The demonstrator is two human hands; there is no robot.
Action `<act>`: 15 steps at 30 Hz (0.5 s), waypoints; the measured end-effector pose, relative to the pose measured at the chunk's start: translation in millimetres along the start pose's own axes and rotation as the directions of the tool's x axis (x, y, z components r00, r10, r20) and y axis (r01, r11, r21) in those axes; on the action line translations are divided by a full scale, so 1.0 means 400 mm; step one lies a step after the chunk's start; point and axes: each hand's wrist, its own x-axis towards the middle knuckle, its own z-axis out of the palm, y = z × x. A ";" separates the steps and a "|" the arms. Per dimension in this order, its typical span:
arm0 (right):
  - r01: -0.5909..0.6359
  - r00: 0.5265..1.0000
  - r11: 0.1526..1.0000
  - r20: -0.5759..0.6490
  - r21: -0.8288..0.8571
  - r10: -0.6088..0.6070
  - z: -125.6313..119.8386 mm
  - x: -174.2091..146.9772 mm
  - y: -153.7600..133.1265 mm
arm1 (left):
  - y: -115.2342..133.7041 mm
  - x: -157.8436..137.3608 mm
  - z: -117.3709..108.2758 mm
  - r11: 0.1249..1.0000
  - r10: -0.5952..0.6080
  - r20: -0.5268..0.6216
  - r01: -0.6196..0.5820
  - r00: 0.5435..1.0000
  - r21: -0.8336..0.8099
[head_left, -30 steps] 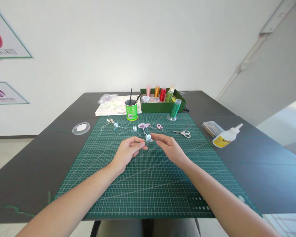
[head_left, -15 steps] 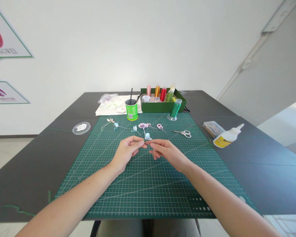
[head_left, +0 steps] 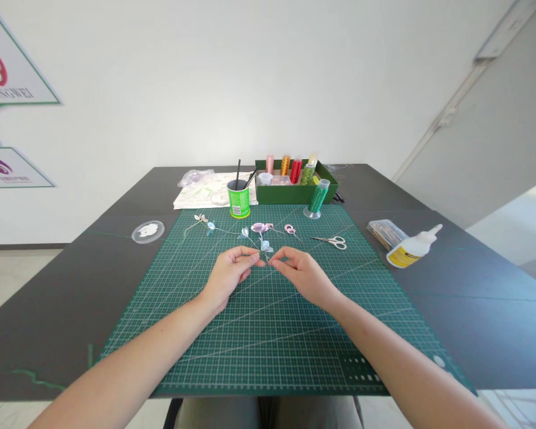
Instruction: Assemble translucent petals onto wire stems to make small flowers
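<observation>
A dark green cutting mat with a white printed grid (head_left: pixel 268 333) is covering the near middle of the black table (head_left: pixel 464 333). Over it, the left hand (head_left: pixel 230 274) is pinching, between thumb and forefinger, the thin stem of a small pale-blue petalled flower (head_left: pixel 265 246), whose petals are showing just beyond the fingertips. The right hand (head_left: pixel 304 274) is facing it closely, thumb and forefinger nearly together; whether they are gripping anything, I cannot tell. On the right, a white plastic squeeze bottle (head_left: pixel 414 245) is wearing a yellow label, its print too small to read. Silver scissors with white handles (head_left: pixel 337 242) are lying on the mat's right side. Farther off, a bright green can (head_left: pixel 239 201) is displaying a white barcode patch. On the far left wall, a white green-edged sign (head_left: pixel 15 71) is reading "TONGWEI".
</observation>
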 end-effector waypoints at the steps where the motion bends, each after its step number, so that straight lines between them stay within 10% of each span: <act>1: 0.011 1.000 1.000 0.007 -0.015 -0.011 0.000 -0.002 -0.002 | -0.001 0.000 -0.001 1.000 0.003 0.000 -0.003 1.000 0.006; 15: 0.101 0.989 0.986 0.092 0.131 -0.114 -0.023 -0.022 -0.030 | -0.022 -0.012 0.006 0.916 -0.087 0.264 -0.027 0.961 0.399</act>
